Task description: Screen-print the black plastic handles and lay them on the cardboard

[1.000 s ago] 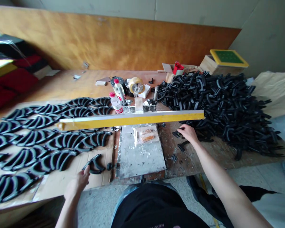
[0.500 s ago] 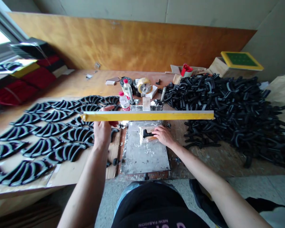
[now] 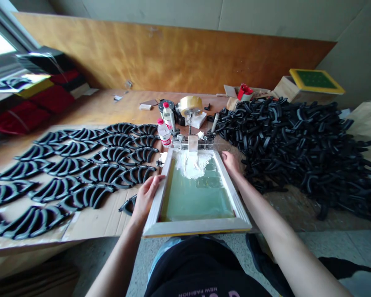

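A screen printing frame (image 3: 200, 227) with pale bars lies lowered, near flat, in front of me. Its green mesh (image 3: 198, 202) carries a smear of white ink (image 3: 193, 166) at the far end. My left hand (image 3: 147, 196) is closed on the frame's left bar, the fingers resting at its edge. At the far right bar, my right hand (image 3: 231, 163) is bent against the side, part of its fingers hidden. A pale flat piece (image 3: 193, 144) stands upright behind the ink, by the metal hinge clamp (image 3: 181, 142). The metal plate and whatever lies on it are hidden beneath the frame.
Rows of black curved handles (image 3: 102, 175) lie on cardboard to the left. A large heap of loose black handles (image 3: 284, 144) fills the right. Behind the clamp stand plastic bottles (image 3: 163, 133) and a tape roll (image 3: 191, 105). A wooden box (image 3: 286, 87) sits at the back right.
The frame has come down from its raised, edge-on position over the plate. My left hand came down with it; my right hand left the black handle on the plate and moved to the frame's right side.
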`<act>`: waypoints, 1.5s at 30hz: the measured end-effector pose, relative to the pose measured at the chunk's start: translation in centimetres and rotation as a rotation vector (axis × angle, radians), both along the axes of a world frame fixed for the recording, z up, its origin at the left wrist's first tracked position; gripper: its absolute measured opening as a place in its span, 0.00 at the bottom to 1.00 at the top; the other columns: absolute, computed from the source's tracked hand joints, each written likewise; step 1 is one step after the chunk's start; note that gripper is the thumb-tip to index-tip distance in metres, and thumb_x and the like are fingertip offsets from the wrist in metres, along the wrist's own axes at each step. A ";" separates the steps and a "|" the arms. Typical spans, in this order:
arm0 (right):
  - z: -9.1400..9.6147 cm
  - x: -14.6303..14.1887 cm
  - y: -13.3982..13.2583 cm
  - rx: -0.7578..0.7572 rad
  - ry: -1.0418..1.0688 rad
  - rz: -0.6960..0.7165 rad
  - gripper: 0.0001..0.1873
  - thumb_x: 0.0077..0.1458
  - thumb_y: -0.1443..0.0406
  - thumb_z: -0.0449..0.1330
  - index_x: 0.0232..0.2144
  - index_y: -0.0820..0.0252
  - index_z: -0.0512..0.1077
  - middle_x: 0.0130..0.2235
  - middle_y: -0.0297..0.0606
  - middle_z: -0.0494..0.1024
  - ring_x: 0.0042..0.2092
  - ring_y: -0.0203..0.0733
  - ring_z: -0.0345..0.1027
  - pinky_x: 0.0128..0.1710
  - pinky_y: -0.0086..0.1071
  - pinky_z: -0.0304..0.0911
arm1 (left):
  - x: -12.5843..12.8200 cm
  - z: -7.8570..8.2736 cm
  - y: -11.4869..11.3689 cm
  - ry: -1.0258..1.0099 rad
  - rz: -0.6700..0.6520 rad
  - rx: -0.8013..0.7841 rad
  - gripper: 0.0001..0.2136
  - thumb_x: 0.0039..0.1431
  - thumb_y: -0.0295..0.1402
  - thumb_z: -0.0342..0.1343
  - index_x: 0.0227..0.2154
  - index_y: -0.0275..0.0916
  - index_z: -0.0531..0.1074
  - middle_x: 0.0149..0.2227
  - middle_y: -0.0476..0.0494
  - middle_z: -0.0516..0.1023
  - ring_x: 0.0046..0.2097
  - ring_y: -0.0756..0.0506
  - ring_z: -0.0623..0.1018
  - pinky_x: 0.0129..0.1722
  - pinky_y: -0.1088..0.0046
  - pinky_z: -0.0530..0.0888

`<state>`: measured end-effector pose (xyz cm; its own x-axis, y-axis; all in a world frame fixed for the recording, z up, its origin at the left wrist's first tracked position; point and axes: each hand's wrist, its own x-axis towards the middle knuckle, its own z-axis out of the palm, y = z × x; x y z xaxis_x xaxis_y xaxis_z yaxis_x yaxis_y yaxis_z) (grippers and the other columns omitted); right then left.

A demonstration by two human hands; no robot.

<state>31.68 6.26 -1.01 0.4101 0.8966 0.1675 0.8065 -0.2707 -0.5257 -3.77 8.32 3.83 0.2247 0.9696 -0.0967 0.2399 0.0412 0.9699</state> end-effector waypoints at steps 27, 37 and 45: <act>2.4 -7.5 0.6 0.038 -0.345 0.820 0.08 0.57 0.73 0.55 0.31 0.60 0.73 0.35 0.40 0.74 0.41 0.44 0.65 0.41 0.35 0.60 | -0.2 -7.9 -0.6 0.002 0.037 -0.199 0.31 0.50 0.49 0.61 0.55 0.36 0.70 0.29 0.47 0.77 0.31 0.45 0.76 0.32 0.72 0.70; 2.5 -7.2 1.6 0.142 -0.212 0.683 0.11 0.56 0.65 0.63 0.44 0.56 0.75 0.39 0.38 0.77 0.42 0.43 0.69 0.44 0.34 0.63 | 0.3 -4.3 -1.3 0.021 0.065 -0.226 0.35 0.46 0.52 0.62 0.55 0.38 0.70 0.30 0.45 0.79 0.29 0.46 0.76 0.27 0.73 0.70; 4.9 -0.2 7.1 0.190 -0.140 0.089 0.26 0.58 0.62 0.61 0.59 0.51 0.66 0.38 0.38 0.79 0.39 0.46 0.72 0.42 0.37 0.65 | 0.1 1.6 0.2 -0.086 0.016 -0.132 0.28 0.52 0.56 0.57 0.45 0.38 0.76 0.36 0.46 0.78 0.32 0.47 0.74 0.29 0.75 0.70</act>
<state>31.46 13.32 3.86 0.2915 0.8751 0.3862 0.8915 -0.1022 -0.4414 -3.65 8.47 5.48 0.2220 0.9533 -0.2050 0.1549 0.1731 0.9727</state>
